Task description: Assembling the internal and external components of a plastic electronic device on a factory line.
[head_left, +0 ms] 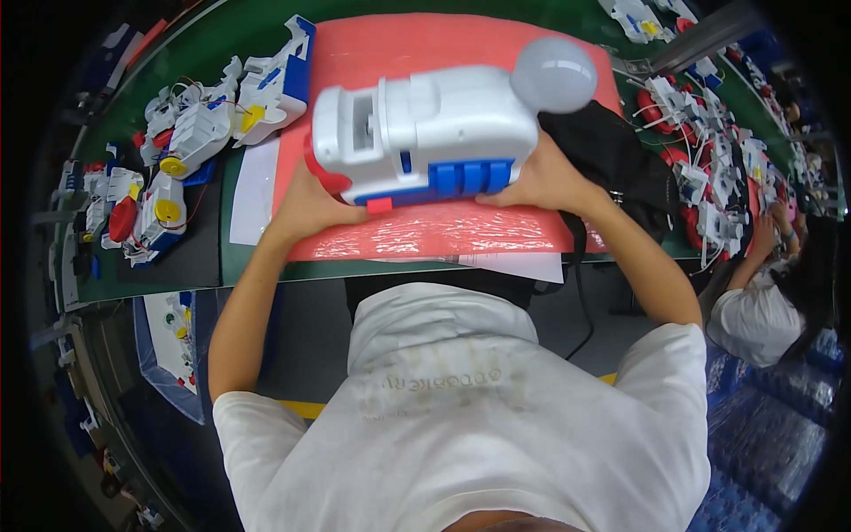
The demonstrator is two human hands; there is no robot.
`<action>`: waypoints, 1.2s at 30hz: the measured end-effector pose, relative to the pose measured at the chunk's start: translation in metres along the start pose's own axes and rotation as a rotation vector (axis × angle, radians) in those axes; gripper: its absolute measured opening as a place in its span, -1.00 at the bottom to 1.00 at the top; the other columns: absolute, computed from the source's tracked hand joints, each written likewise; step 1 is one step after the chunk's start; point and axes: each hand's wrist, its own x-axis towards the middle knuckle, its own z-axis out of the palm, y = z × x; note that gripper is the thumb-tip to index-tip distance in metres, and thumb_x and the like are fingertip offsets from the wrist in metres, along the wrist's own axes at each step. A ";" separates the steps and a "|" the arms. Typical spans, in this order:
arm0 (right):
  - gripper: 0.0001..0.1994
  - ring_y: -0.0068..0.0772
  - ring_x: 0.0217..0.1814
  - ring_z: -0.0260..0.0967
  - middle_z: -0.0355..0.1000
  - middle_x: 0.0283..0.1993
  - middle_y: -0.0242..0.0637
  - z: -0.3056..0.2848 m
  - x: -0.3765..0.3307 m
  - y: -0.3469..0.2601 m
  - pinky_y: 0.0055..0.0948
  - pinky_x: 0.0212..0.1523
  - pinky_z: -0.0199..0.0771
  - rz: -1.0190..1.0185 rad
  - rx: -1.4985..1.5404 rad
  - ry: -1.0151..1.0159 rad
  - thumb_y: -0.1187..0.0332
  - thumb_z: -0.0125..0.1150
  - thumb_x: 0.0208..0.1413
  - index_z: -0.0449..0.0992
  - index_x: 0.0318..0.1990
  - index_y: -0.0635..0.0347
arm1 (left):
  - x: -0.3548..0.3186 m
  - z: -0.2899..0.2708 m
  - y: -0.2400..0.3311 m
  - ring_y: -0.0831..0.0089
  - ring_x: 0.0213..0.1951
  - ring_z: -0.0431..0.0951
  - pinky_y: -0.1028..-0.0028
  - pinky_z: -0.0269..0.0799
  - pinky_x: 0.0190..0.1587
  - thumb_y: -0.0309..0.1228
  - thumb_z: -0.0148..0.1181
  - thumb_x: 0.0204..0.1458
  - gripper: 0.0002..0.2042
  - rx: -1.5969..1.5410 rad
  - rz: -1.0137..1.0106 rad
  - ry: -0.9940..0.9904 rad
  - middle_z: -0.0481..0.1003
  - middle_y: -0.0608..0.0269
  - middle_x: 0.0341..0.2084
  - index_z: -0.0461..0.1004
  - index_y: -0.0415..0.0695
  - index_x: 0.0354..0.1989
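Observation:
A white and blue plastic toy body (443,115) is held between both hands over a red padded mat. It has a red piece at its left end, a blue ribbed lower side, an open slot on top and a round frosted ball (555,74) at its far right corner. Around the left end closes my left hand (310,206), its thumb along the lower edge near a small red tab (379,205). The right end is gripped by my right hand (548,182), thumb on the blue side. The fingers beyond the toy are mostly hidden behind it.
The red mat (425,238) lies on a green workbench (244,273). White toy housings (199,133) with wires crowd the left side, partly over a black sheet. A black bag (612,160) is by my right forearm. More part-built toys (709,177) and a co-worker (767,301) are at right.

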 end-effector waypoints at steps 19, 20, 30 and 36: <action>-0.12 -0.29 0.09 0.26 0.26 0.09 -0.15 0.003 0.013 -0.022 -0.36 0.08 0.29 -0.169 0.141 0.299 0.24 0.56 -0.42 0.22 0.14 0.28 | 0.007 -0.024 0.058 0.15 -0.03 0.44 0.30 0.33 0.04 -0.23 0.52 -0.54 -0.22 0.532 0.706 0.140 0.43 0.01 -0.09 0.36 -0.25 -0.01; -0.10 -0.29 0.11 0.26 0.26 0.10 -0.14 0.003 0.012 -0.022 -0.35 0.09 0.28 -0.179 0.105 0.311 0.24 0.56 -0.43 0.20 0.16 0.27 | 0.006 -0.019 0.073 0.10 0.01 0.41 0.25 0.26 0.10 -0.20 0.52 -0.55 -0.16 0.635 0.780 0.194 0.42 0.02 -0.05 0.32 -0.24 0.05; -0.23 -0.34 -0.02 0.38 0.34 0.00 -0.13 -0.032 0.006 -0.052 -0.39 0.03 0.34 -0.246 0.324 0.410 0.17 0.43 -0.19 0.18 0.17 0.26 | 0.026 0.040 0.121 0.00 -0.19 0.48 0.21 0.39 -0.12 -0.20 0.47 -0.46 -0.27 0.827 0.592 -0.015 0.46 -0.09 -0.26 0.33 -0.30 -0.05; -0.30 -0.40 -0.13 0.43 0.44 -0.15 -0.16 -0.034 0.008 -0.043 -0.42 -0.10 0.43 -0.323 -0.101 0.493 0.19 0.48 -0.27 0.31 0.06 0.27 | 0.031 0.042 0.121 0.02 -0.33 0.52 0.22 0.44 -0.25 -0.14 0.47 -0.48 -0.30 0.819 0.640 0.009 0.48 -0.07 -0.36 0.34 -0.32 -0.16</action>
